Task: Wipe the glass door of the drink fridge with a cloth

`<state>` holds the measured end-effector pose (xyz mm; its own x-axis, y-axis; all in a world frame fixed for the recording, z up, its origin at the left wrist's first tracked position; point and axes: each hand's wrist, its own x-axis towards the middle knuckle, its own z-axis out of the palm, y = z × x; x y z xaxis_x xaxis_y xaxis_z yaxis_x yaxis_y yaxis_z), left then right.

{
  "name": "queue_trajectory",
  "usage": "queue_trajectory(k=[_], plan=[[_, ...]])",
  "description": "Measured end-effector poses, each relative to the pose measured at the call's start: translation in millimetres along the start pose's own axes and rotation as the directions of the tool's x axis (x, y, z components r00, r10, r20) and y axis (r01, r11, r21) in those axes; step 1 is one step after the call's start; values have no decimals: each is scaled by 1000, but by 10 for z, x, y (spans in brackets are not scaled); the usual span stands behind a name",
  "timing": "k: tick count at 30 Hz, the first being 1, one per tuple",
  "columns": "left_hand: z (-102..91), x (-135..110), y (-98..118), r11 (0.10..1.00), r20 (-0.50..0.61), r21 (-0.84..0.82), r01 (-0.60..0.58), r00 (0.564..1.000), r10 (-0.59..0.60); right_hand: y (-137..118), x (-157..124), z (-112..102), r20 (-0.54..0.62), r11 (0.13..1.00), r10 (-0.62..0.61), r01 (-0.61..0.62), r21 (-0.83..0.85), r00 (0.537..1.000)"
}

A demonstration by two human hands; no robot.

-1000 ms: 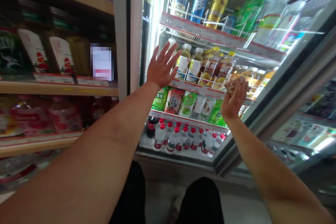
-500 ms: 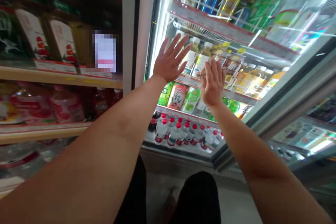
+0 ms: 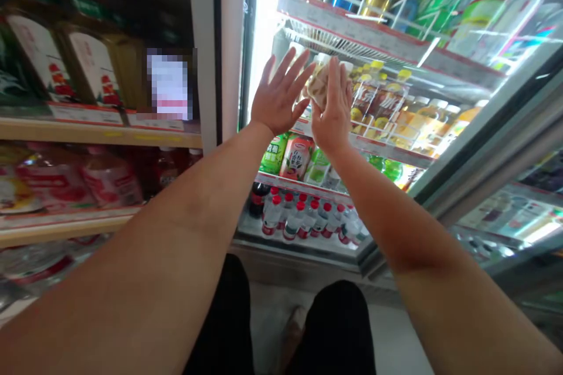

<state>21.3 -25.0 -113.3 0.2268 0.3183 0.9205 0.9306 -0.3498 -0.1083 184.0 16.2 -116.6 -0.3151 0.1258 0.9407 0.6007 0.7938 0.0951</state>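
My left hand [image 3: 277, 99] is raised in front of the fridge's second shelf [image 3: 387, 149], open, fingers spread, holding nothing. Right beside it, almost touching, my right hand [image 3: 332, 114] presses a pale crumpled cloth [image 3: 317, 83] with its fingers stretched upward over it. The cloth sits at the left end of a row of drink bottles [image 3: 378, 99] with yellow and white caps. I cannot tell whether the cloth touches a bottle or the shelf rail.
Below are green and red drink cartons [image 3: 294, 161] and small white bottles with red caps [image 3: 308, 222]. The open glass door [image 3: 484, 129] angles out on the right. Wooden shelves with jars [image 3: 88, 70] stand to the left. My dark-trousered knees [image 3: 338, 328] are below.
My right hand has swung left and up with the cloth, from the shelf's right part to beside my left hand. The left hand has stayed raised and open.
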Motion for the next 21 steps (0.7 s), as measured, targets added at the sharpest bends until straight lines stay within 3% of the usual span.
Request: queue_trajectory(k=[4, 7, 10, 14, 17, 19, 21], plan=[[12, -26, -29, 999, -40, -18, -32, 999, 31, -103, 84, 91, 73, 997, 28, -34, 70, 997], [21, -43, -46, 998, -62, 15, -59, 996, 59, -130, 85, 42, 87, 990, -11, -2, 142, 996], [36, -46, -58, 997, -76, 33, -66, 995, 69, -2, 103, -171, 120, 983, -125, 106, 151, 985], [58, -43, -59, 999, -88, 12, -50, 995, 51, 399, 158, -616, 179, 972, -235, 232, 39, 955], [66, -54, -55, 997, -126, 46, -68, 989, 73, 745, 203, -873, 46, 985, -79, 85, -148, 996], [68, -67, -62, 992, -164, 80, -101, 980, 113, 920, 210, -947, -49, 968, 34, -45, -247, 998], [67, -75, -80, 986, -200, 95, -134, 968, 151, 1016, 192, -957, -70, 949, 71, -89, -304, 995]])
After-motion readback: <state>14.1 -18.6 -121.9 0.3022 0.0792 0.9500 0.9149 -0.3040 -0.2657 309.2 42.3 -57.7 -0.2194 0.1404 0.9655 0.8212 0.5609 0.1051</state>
